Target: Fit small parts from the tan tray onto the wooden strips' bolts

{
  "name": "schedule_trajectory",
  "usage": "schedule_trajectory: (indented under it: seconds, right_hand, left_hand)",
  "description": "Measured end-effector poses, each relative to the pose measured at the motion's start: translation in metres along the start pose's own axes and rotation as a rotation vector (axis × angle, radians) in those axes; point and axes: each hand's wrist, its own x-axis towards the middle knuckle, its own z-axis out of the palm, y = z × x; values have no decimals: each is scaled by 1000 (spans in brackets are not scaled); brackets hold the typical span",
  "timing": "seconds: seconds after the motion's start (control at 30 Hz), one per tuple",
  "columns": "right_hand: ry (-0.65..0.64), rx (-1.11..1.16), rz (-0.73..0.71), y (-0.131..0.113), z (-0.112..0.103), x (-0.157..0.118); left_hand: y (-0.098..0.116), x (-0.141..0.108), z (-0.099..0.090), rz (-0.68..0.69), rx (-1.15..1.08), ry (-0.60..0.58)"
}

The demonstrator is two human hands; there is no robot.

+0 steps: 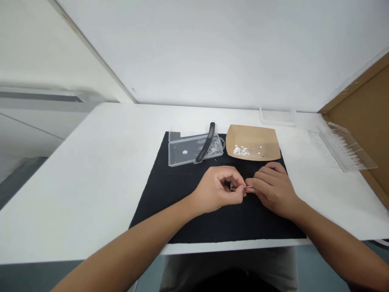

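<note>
Black cloth (194,223) lies under both hands, and from my remote seat I take it as the work surface, its dark ground making small pale parts easier to spot. Over its right half, the left hand (219,187) has thumb and forefinger pinched on one end of a small shiny piece (249,186); the right hand (275,187), fingers curled, grips the other end. I judge the two-sided hold keeps so tiny a thing steady, though I cannot tell what it is. A small tan item (232,187) peeks through the left hand's curl, too covered for me to name.

At the cloth's back left corner, I see a clear case (174,160) holding one white disc (184,152) and thin clear slivers (216,147), with a dark curved bar (206,142) lying across it. At the back right corner sits a cardboard tray (253,134) with white flakes (241,151); its raised sides probably stop them scattering, and both containers seem set within easy reach. Well right of the cloth, I find a clear rack (345,150) of white tips, perhaps parked there for elbow room.
</note>
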Motion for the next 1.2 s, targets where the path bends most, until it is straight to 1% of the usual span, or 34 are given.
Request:
schedule_trajectory:
  seconds: [0.13,0.37,0.7,0.97,1.2]
  right_hand:
    - [-6,23,1,0,0,0]
    - [0,41,4,-1,2,0]
    - [9,48,9,-2,2,0]
    - [7,77,1,0,2,-1]
    - [12,156,31,2,1,-3]
  left_hand:
    - [-2,0,2,-23,-23,24]
    - [-1,0,5,-6,-43,44]
    - [-2,-1,6,-19,-43,60]
    - [-2,-2,6,-34,-78,44]
    - [1,-2,5,-110,-160,0]
